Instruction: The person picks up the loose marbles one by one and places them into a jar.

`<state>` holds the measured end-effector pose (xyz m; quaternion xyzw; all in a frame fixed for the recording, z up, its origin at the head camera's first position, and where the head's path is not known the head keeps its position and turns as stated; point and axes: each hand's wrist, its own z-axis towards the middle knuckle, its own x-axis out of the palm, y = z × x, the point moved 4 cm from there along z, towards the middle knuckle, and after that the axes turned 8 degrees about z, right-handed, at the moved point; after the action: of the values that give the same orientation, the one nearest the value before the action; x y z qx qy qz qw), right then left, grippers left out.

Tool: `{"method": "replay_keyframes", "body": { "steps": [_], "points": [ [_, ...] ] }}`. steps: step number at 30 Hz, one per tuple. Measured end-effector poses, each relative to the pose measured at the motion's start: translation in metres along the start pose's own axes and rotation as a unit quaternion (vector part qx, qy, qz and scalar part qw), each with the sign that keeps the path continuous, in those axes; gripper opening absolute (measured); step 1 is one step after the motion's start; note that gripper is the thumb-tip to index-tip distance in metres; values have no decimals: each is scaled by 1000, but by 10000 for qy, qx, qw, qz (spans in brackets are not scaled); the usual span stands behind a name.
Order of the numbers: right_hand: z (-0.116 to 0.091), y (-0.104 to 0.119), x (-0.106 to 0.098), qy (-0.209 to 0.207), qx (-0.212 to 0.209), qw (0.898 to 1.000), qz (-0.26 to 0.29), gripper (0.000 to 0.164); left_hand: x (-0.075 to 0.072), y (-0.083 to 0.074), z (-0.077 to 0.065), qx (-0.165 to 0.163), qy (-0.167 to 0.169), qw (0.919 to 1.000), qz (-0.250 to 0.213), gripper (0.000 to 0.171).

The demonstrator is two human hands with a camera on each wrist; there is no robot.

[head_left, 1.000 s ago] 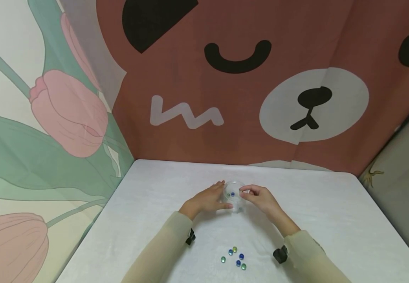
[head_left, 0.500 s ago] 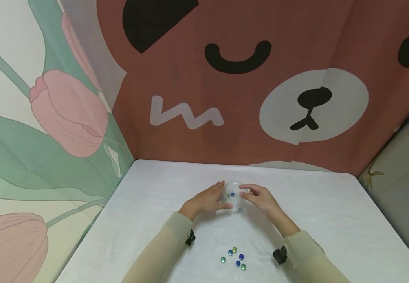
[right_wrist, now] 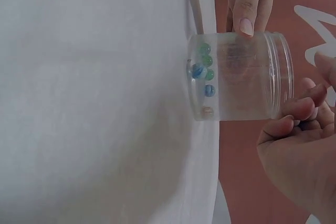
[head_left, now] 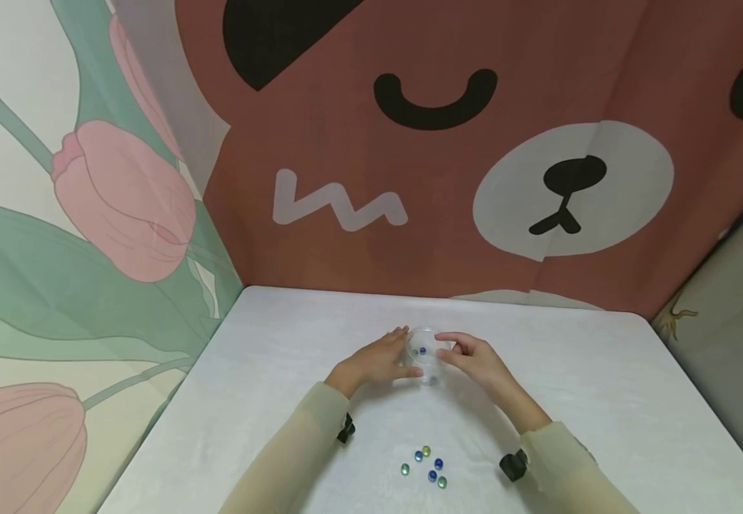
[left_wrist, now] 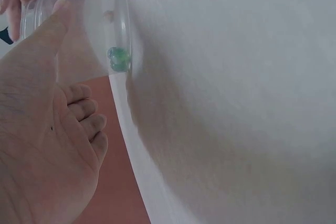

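Note:
A clear plastic jar (head_left: 425, 350) stands on the white table, with several blue and green marbles (right_wrist: 206, 62) at its bottom. My left hand (head_left: 380, 359) holds the jar from its left side, thumb on the near wall and the other fingers reaching round the far side. At the right of the jar's mouth is my right hand (head_left: 476, 358). Its thumb and index finger stand apart at the rim, and no marble shows between them. In the right wrist view, the other fingers of this hand bend loosely close to the rim.
Several loose marbles (head_left: 432, 477), blue, green and yellowish, lie on the white tabletop (head_left: 249, 428) nearer the person, between the forearms. A hanging cloth with a bear print (head_left: 345, 264) rises behind the table, and a tulip-print cloth (head_left: 127, 200) hangs at the left.
The right index finger has lifted a little away from the thumb at the jar's mouth. The left hand keeps its hold, and the loose marbles lie as before.

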<state>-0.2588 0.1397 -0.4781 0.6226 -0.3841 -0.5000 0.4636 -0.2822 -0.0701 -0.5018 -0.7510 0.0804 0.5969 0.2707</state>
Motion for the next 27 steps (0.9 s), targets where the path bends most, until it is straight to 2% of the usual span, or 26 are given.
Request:
{"method": "replay_keyframes", "body": {
  "steps": [11,20,27],
  "points": [
    [-15,3,-1,470,-274,9982,239,43,0,0,1,-56,40,9999,-92,98],
    [-25,2,-1,916,-468,9945,220,41,1,1,1,-105,46,9999,57,102],
    [-32,-2,1,1731,-669,9822,273,40,0,-1,1,-49,19,10000,-17,99]
  ]
}}
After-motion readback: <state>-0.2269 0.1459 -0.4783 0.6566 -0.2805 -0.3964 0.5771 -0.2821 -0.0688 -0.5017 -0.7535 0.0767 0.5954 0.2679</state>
